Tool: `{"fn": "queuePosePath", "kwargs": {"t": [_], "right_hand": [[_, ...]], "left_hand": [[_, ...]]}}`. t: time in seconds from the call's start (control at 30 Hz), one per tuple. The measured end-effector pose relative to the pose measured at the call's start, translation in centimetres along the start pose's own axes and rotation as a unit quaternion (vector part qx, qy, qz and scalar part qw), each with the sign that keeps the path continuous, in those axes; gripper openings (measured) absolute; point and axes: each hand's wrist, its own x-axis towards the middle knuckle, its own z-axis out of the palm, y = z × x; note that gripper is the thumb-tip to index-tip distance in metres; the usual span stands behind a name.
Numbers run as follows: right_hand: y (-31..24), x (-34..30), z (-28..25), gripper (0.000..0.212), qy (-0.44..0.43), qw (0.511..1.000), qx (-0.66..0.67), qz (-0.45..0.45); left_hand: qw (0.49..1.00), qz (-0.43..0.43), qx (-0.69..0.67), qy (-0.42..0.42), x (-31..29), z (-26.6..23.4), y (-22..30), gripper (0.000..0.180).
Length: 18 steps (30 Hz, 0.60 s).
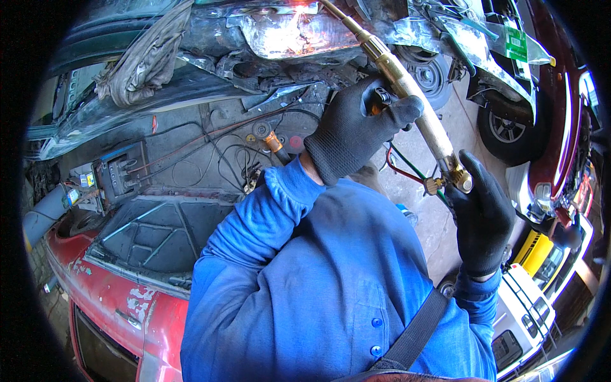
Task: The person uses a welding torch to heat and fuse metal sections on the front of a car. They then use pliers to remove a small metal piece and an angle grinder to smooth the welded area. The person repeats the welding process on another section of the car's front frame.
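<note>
A long brass-coloured gas torch [433, 127] slants across in front of me, its narrow tip reaching past the top edge of the view. At its rear end, my right hand [485, 219] in a dark glove closes on it beside the brass valve knobs [434, 186]. My left hand [353, 130], also gloved, is closed against the middle of the barrel, the thumb touching it. Between its thumb and forefinger sits a small orange and dark metal thing that looks like a lighter [380, 97]. Near the torch tip, an orange-white glow lights a bare metal car panel [280, 38].
A grey rag [143, 60] hangs over the stripped car body ahead. On the floor lie an orange angle grinder [273, 140] and tangled hoses [216, 137]. A red car part [153, 302] is at left; a dark red vehicle [560, 137] and a white one [522, 315] are at right.
</note>
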Motion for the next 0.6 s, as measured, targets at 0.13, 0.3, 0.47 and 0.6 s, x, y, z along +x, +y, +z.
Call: {"fn": "queuePosePath", "kwargs": {"t": [0.13,0.3,0.47,0.6], "right_hand": [[0.06,0.19,0.30,0.058,0.012,1.000,0.001,-0.012],[-0.10,0.25,0.17,0.059,0.003,1.000,-0.004,-0.007],[-0.13,0.13,-0.01,0.058,-0.001,1.000,-0.020,0.003],[-0.03,0.20,0.06,0.058,0.009,1.000,-0.009,-0.017]], "left_hand": [[1.000,-0.002,0.005,0.004,0.11,-0.08,0.01,0.049],[1.000,0.023,-0.004,0.009,0.23,0.02,0.08,0.046],[1.000,-0.005,0.012,-0.003,-0.06,-0.25,0.14,0.047],[0.999,0.047,0.006,0.027,0.25,0.27,-0.43,0.049]]}}
